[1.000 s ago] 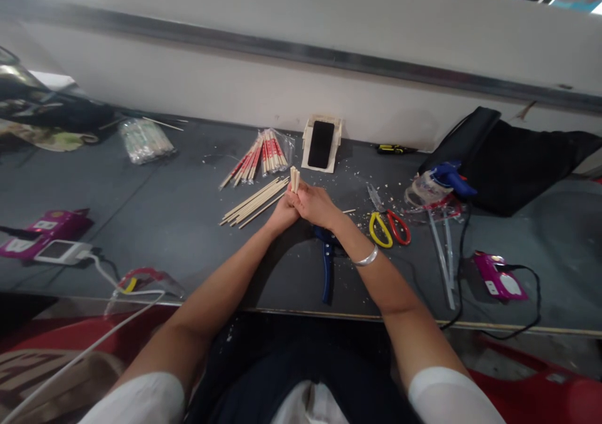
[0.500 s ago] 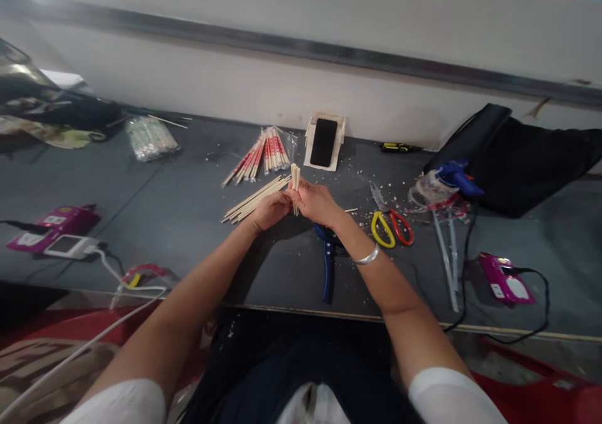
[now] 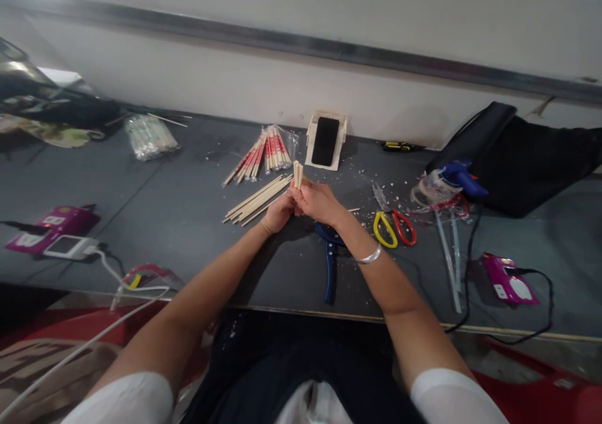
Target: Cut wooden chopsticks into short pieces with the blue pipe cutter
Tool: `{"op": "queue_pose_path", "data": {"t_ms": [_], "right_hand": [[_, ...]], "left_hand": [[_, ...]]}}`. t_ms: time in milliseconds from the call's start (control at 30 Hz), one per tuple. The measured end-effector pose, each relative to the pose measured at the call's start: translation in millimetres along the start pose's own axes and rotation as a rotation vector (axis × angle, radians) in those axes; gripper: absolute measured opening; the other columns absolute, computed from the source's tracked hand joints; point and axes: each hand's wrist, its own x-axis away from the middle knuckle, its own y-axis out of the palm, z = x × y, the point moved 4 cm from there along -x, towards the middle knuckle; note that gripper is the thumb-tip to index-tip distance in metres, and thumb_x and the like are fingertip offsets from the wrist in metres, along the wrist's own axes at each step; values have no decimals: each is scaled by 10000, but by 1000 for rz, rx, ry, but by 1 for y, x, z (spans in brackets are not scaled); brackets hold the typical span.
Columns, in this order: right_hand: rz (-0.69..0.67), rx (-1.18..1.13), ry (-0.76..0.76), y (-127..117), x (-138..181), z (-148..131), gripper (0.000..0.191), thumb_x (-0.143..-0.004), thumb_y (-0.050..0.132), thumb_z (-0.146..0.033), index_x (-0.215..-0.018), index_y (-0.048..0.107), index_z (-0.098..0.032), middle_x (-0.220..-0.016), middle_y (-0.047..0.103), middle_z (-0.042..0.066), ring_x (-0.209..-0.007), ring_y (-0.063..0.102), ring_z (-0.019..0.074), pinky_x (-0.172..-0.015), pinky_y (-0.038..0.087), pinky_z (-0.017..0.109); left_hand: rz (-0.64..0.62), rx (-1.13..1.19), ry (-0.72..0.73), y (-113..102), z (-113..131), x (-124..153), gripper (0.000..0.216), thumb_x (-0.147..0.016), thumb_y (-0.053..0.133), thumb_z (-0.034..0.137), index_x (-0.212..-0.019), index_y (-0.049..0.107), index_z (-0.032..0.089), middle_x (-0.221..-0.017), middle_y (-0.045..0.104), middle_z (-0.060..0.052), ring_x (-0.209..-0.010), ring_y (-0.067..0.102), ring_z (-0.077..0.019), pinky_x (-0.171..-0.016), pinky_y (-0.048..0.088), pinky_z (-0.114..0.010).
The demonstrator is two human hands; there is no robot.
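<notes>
A small upright bundle of pale chopsticks (image 3: 298,174) stands in my two hands above the table. My right hand (image 3: 318,201) is closed around it, with the tips showing above the fingers. Pressed against it from the left, my left hand (image 3: 281,211) wraps the lower part of the bundle; its fingertips are partly hidden. Loose chopsticks (image 3: 256,199) lie side by side on the table just left of my hands. Blue-handled cutters (image 3: 330,273) lie below my right wrist, their head partly covered by it.
Wrapped chopsticks (image 3: 263,153) and a phone (image 3: 325,142) on a stand are behind my hands. To the right lie scissors (image 3: 386,228), a blue glue gun (image 3: 463,178), glue sticks (image 3: 448,254) and a purple power strip (image 3: 508,280). Another power strip (image 3: 70,223) sits left. Wood scraps litter the middle.
My left hand has shifted slightly right and closed in against my right hand under the bundle. Another loose chopstick's length now shows beside the left hand.
</notes>
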Motion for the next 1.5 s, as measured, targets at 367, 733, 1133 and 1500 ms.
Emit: {"op": "queue_pose_path", "data": {"t_ms": [367,733,1133,1500], "right_hand": [[-24,-20,15,-3,3,5,441,-1075,288,-332,-1402,510,-136,-1366,681,162,-1157,701,291,-967,518,384],[1,-48,-2,0,3,7,437,-1071,312,-348,-1390,527,-141,-1333,703,153,-1131,716,280,-967,529,375],[38,-56,220,-3,1,8,429,-1077,319,-311,-1334,576,-82,-1192,746,192,-1125,718,285,-940,522,355],[133,-120,253,5,-1,7,420,-1078,318,-377,-1273,599,-132,-1120,757,163,-1025,735,284,-870,541,360]], "left_hand": [[-68,-53,15,2,-4,3,475,-759,688,658,-672,556,211,-590,514,9,-608,487,-157,-613,446,-314],[-176,-128,47,-3,0,4,535,-788,693,719,-784,640,187,-695,564,-21,-681,522,-174,-658,466,-316],[148,-374,295,8,-14,6,683,-919,472,752,-1263,622,182,-870,683,-61,-786,643,-203,-771,540,-325],[168,-582,438,8,-18,5,746,-982,307,726,-1448,522,184,-1414,643,-160,-1359,577,-266,-1184,419,-381]]}}
